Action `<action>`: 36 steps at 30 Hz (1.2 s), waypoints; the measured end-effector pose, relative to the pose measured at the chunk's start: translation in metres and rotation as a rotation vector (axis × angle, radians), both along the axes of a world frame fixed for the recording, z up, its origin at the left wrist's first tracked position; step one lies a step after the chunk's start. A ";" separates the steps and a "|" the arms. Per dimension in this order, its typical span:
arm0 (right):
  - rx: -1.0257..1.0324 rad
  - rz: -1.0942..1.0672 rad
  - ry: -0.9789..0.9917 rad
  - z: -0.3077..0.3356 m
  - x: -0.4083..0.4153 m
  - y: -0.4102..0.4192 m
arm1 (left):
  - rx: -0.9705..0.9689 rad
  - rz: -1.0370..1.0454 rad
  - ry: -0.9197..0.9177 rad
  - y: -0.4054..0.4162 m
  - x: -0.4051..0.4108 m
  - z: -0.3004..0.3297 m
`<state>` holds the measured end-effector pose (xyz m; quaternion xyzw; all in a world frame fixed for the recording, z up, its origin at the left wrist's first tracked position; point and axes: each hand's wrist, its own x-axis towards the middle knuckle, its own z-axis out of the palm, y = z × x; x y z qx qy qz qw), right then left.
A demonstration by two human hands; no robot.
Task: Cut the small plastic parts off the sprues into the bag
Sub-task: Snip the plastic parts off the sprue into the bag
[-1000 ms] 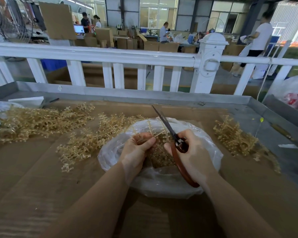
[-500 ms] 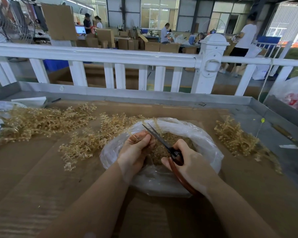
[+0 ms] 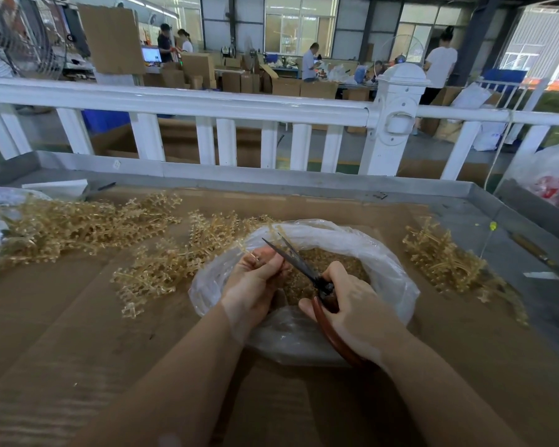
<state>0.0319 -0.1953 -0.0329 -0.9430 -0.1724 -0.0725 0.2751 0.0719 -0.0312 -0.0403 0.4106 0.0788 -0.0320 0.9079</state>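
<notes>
Since a second ago the scissors [image 3: 307, 272] have swung down from pointing up over the bag to lying low across its mouth, blades parted, tips aimed at ten o'clock toward the left hand [image 3: 255, 280]. That hand has its fingers curled round a thin sprue [image 3: 244, 248], whose stalk pokes out toward eleven o'clock just over the bag's rim. The right hand [image 3: 349, 312] is clamped on the red-brown scissor handles, above the near side of the bag.

Raised grey metal edging [image 3: 271, 182] bounds the cardboard-lined bench [image 3: 78, 333], with a white railing [image 3: 207, 103] just beyond at twelve o'clock. Bare cardboard lies open at six to eight o'clock, near the forearms.

Sitting rolled open at bench centre, the clear plastic bag [image 3: 384, 253] holds a heap of small tan cut parts [image 3: 346, 262]. Uncut sprues [image 3: 78, 227] are piled from nine to eleven o'clock, touching the bag's left rim; a smaller heap [image 3: 442, 259] lies at two o'clock, apart from the bag.
</notes>
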 end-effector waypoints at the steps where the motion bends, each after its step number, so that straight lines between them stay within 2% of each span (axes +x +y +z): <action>1: -0.007 -0.005 -0.007 -0.001 0.000 0.001 | 0.002 0.001 -0.002 0.000 0.000 -0.001; 10: -0.010 -0.018 -0.136 -0.004 -0.001 0.004 | 0.053 -0.009 -0.030 0.000 0.004 -0.004; 18: -0.128 -0.033 -0.216 -0.004 0.000 0.005 | 0.055 -0.021 -0.020 0.001 0.003 -0.003; 36: -0.234 -0.131 -0.275 -0.005 -0.006 0.017 | -0.005 0.001 0.026 -0.001 0.001 0.000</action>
